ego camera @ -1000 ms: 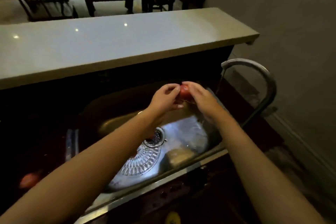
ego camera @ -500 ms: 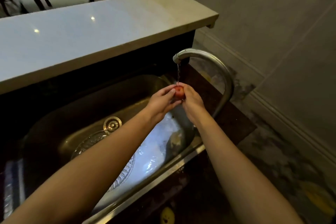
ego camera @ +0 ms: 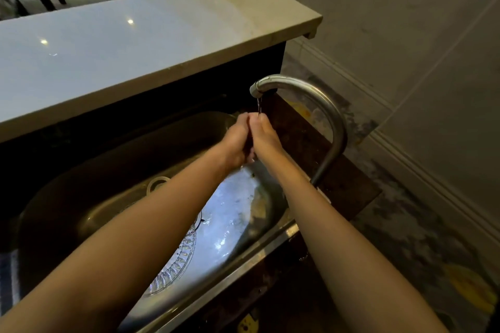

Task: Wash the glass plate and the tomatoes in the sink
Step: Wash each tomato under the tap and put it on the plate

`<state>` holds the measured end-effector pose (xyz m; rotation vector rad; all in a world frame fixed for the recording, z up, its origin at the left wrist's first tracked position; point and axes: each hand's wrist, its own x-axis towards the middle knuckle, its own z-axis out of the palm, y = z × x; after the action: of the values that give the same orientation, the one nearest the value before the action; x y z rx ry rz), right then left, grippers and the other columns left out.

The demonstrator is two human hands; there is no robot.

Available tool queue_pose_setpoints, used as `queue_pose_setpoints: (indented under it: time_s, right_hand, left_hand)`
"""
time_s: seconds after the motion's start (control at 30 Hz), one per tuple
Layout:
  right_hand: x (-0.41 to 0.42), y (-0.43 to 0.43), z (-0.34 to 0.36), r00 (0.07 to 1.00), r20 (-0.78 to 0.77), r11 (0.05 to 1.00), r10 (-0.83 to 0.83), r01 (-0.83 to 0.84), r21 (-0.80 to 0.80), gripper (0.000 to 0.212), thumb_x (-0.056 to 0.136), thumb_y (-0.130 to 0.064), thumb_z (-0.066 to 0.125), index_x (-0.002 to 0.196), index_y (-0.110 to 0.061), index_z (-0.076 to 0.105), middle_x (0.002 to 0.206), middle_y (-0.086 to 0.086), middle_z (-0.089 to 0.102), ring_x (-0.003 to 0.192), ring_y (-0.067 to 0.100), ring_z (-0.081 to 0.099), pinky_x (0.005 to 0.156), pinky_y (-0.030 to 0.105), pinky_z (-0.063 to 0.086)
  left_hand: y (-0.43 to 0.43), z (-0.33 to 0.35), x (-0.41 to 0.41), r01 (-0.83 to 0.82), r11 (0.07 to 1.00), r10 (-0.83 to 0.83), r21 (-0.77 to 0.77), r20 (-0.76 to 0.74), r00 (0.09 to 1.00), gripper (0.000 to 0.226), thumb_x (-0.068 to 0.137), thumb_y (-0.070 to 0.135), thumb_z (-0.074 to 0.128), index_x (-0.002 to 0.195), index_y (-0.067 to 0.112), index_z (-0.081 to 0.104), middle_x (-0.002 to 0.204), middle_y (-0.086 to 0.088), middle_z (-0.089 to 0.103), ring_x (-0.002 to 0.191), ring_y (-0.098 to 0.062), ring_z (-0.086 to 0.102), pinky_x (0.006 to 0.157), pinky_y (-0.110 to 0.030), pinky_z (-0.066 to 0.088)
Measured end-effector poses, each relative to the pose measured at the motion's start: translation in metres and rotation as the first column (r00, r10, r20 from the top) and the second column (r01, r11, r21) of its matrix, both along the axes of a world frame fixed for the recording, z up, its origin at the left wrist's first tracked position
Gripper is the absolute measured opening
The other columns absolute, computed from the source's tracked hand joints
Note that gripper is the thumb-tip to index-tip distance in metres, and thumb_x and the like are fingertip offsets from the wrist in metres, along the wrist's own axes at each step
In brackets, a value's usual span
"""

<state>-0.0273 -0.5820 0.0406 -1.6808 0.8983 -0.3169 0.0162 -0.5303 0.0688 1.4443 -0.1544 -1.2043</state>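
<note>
My left hand (ego camera: 236, 140) and my right hand (ego camera: 263, 136) are pressed together over the steel sink (ego camera: 67, 197), right under the tap spout (ego camera: 255, 89). A thin stream of water runs onto them. The red tomato held between them earlier is hidden by the closed palms now. The cut-glass plate (ego camera: 176, 265) lies flat on the sink bottom, partly covered by my left forearm.
The curved metal tap (ego camera: 328, 121) rises from the dark counter at the right of the sink. A pale raised countertop (ego camera: 135, 35) runs behind the sink. The round drain (ego camera: 158, 184) sits left of the plate. Tiled floor and a wall lie to the right.
The view has swung right and down. My hands have closed fully around the tomato, so it no longer shows, and they stay under the running water.
</note>
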Motion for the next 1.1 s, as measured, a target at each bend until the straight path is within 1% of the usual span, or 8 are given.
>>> queue_pose_setpoints:
  time_s: [0.1, 0.23, 0.43, 0.57, 0.77, 0.83, 0.93, 1.1]
  right_hand:
    - [-0.012, -0.005, 0.001, 0.992, 0.129, 1.000, 0.002, -0.003, 0.008, 0.025, 0.094, -0.045, 0.032, 0.107, -0.032, 0.049, 0.089, -0.003, 0.057, 0.063, 0.009, 0.058, 0.049, 0.019, 0.048]
    - [-0.005, -0.017, 0.014, 0.935, 0.109, 0.920, -0.338, 0.303, 0.249, 0.030, 0.096, -0.033, 0.037, 0.095, -0.016, 0.062, 0.090, 0.009, 0.059, 0.096, 0.031, 0.061, 0.082, 0.043, 0.052]
    - [-0.006, -0.007, 0.010, 0.994, 0.109, 0.999, -0.029, 0.027, 0.016, 0.029, 0.097, -0.037, 0.029, 0.113, -0.022, 0.049, 0.091, -0.007, 0.048, 0.083, 0.011, 0.054, 0.046, 0.011, 0.045]
    - [0.003, -0.024, 0.016, 0.959, 0.022, 0.950, -0.281, 0.275, 0.147, 0.036, 0.095, -0.028, 0.034, 0.110, -0.007, 0.061, 0.100, 0.014, 0.061, 0.089, 0.026, 0.059, 0.061, 0.023, 0.044]
    - [-0.005, -0.007, 0.012, 0.998, 0.063, 1.000, -0.023, 0.023, 0.001, 0.034, 0.096, -0.045, 0.030, 0.110, -0.023, 0.052, 0.095, 0.005, 0.056, 0.066, 0.011, 0.058, 0.039, 0.011, 0.043]
    - [-0.002, -0.012, 0.017, 0.981, 0.068, 0.980, -0.181, 0.174, 0.098, 0.038, 0.097, -0.039, 0.031, 0.107, -0.014, 0.057, 0.100, 0.010, 0.063, 0.075, 0.020, 0.063, 0.056, 0.024, 0.056]
    - [0.002, -0.023, 0.022, 0.958, 0.020, 0.929, -0.288, 0.274, 0.249, 0.042, 0.097, -0.033, 0.033, 0.114, -0.008, 0.062, 0.111, 0.016, 0.065, 0.100, 0.029, 0.061, 0.092, 0.041, 0.051]
    - [-0.013, -0.003, 0.018, 0.997, 0.065, 0.999, 0.032, -0.032, 0.004, 0.035, 0.095, -0.045, 0.034, 0.116, -0.022, 0.050, 0.096, 0.002, 0.056, 0.071, 0.009, 0.059, 0.045, 0.013, 0.046]
  left_hand:
    - [0.001, 0.006, 0.008, 0.089, 0.996, -0.091, -0.029, -0.088, 0.992, 0.051, 0.093, 0.058, 0.030, 0.076, 0.016, 0.052, 0.053, 0.000, 0.040, 0.030, -0.006, 0.036, 0.030, -0.009, 0.027]
    - [-0.005, 0.007, -0.006, 0.114, 0.991, -0.120, -0.068, -0.095, 0.988, 0.032, 0.094, 0.047, 0.042, 0.096, 0.016, 0.051, 0.052, -0.002, 0.041, 0.033, -0.007, 0.038, 0.031, -0.012, 0.030]
    - [-0.007, 0.010, 0.004, -0.027, 0.989, 0.015, -0.143, -0.087, 0.996, 0.040, 0.097, 0.047, 0.032, 0.087, 0.014, 0.053, 0.072, -0.003, 0.052, 0.046, -0.008, 0.052, 0.036, -0.014, 0.039]
    - [-0.010, 0.008, -0.008, -0.015, 0.991, 0.007, -0.134, -0.060, 0.998, 0.030, 0.098, 0.039, 0.038, 0.102, 0.015, 0.055, 0.070, -0.002, 0.050, 0.039, -0.004, 0.050, 0.037, -0.015, 0.042]
    - [-0.007, 0.008, 0.007, -0.058, 0.987, 0.054, -0.152, -0.034, 0.998, 0.041, 0.099, 0.042, 0.029, 0.081, 0.012, 0.050, 0.063, -0.007, 0.040, 0.037, -0.011, 0.037, 0.033, -0.018, 0.026]
    - [-0.007, 0.008, 0.000, 0.000, 0.987, 0.002, -0.158, 0.013, 1.000, 0.033, 0.099, 0.039, 0.035, 0.088, 0.013, 0.051, 0.064, -0.007, 0.041, 0.036, -0.008, 0.041, 0.030, -0.014, 0.030]
    - [-0.008, 0.008, -0.007, -0.001, 0.989, 0.000, -0.146, -0.006, 1.000, 0.021, 0.098, 0.032, 0.040, 0.106, 0.015, 0.051, 0.076, -0.005, 0.049, 0.057, -0.011, 0.050, 0.037, -0.015, 0.043]
    - [-0.003, 0.006, 0.006, -0.088, 0.983, 0.089, -0.158, -0.002, 0.996, 0.039, 0.100, 0.035, 0.031, 0.082, 0.009, 0.052, 0.051, -0.003, 0.051, 0.035, -0.009, 0.040, 0.032, -0.018, 0.028]
